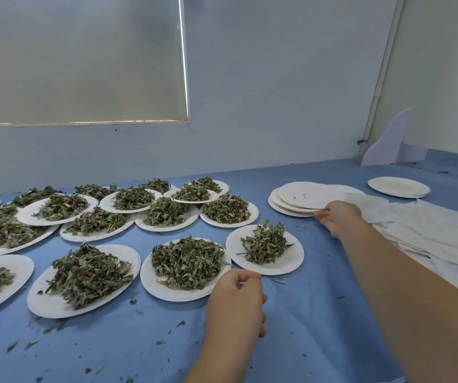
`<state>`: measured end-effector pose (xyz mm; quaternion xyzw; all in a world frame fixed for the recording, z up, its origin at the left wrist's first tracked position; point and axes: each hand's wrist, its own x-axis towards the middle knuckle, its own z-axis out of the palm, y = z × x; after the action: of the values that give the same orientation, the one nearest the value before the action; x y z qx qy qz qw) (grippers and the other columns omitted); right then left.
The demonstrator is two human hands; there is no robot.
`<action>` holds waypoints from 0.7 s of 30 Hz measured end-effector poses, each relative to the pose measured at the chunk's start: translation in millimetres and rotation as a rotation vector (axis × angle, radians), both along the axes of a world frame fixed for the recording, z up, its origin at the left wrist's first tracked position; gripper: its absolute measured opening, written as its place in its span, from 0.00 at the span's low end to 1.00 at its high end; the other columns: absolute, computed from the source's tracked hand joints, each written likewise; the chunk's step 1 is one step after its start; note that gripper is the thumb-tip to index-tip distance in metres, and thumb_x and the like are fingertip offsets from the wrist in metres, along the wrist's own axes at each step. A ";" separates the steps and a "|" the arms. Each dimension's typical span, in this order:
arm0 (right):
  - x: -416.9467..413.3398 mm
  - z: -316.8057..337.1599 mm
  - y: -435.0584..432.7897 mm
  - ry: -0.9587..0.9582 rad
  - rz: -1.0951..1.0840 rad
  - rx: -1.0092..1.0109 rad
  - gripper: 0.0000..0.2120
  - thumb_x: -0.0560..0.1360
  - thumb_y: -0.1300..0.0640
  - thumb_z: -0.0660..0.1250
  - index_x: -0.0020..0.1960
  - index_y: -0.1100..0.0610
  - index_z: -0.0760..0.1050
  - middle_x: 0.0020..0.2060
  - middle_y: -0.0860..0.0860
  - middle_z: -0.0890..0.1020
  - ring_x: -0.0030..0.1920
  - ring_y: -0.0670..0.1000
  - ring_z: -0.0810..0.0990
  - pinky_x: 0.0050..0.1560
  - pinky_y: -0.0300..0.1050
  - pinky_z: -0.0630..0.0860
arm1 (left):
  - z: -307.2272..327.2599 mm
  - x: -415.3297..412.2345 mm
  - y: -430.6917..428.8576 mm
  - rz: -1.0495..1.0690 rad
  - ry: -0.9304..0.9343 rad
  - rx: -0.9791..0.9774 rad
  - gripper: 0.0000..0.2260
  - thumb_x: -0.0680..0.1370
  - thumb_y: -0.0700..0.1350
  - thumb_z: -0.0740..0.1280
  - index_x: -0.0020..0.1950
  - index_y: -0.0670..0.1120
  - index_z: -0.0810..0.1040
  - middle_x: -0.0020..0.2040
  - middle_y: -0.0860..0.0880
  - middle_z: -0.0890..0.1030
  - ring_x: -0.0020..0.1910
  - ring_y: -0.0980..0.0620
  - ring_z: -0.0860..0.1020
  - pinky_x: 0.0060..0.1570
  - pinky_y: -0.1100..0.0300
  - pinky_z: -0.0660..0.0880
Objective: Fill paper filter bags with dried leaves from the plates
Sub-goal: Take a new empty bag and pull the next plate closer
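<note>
Wrinkled blue cloth; right fingers tight on paper plates (left fingers slack, empty)

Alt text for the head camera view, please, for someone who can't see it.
A person's right hand holds the rim of a stack of empty plates on a blue cloth, beside a pile of white paper. The left hand hovers, loosely curled, near many plates of dried leaves.
</note>
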<state>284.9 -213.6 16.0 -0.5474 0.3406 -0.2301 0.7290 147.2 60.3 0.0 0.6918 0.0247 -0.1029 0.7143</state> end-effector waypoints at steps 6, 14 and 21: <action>-10.1 8.6 0.6 0.146 0.053 -0.150 0.20 0.77 0.67 0.60 0.69 0.63 0.67 0.40 0.56 0.71 0.34 0.52 0.73 0.32 0.44 0.75 | -2.1 -0.2 -0.5 -0.013 -0.013 0.011 0.07 0.77 0.39 0.61 0.46 0.46 0.78 0.36 0.47 0.77 0.22 0.54 0.69 0.22 0.64 0.67; -56.5 14.5 0.3 0.135 0.276 -0.228 0.06 0.77 0.65 0.61 0.42 0.61 0.73 0.31 0.54 0.74 0.30 0.50 0.72 0.31 0.41 0.72 | -9.4 -6.8 -3.8 -0.003 -0.099 0.106 0.09 0.75 0.40 0.61 0.41 0.51 0.79 0.30 0.54 0.78 0.21 0.55 0.70 0.24 0.63 0.68; -126.5 39.3 0.0 0.296 0.458 -0.565 0.07 0.76 0.60 0.65 0.49 0.63 0.77 0.37 0.56 0.79 0.32 0.52 0.77 0.33 0.42 0.75 | -10.7 -10.7 -0.7 -0.091 -0.137 0.149 0.08 0.76 0.39 0.62 0.43 0.47 0.79 0.32 0.49 0.78 0.23 0.53 0.70 0.24 0.63 0.66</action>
<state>158.4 -213.6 55.3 -0.8157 0.2342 -0.0646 0.5250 136.5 59.7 -10.8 0.7488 -0.0478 -0.0854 0.6555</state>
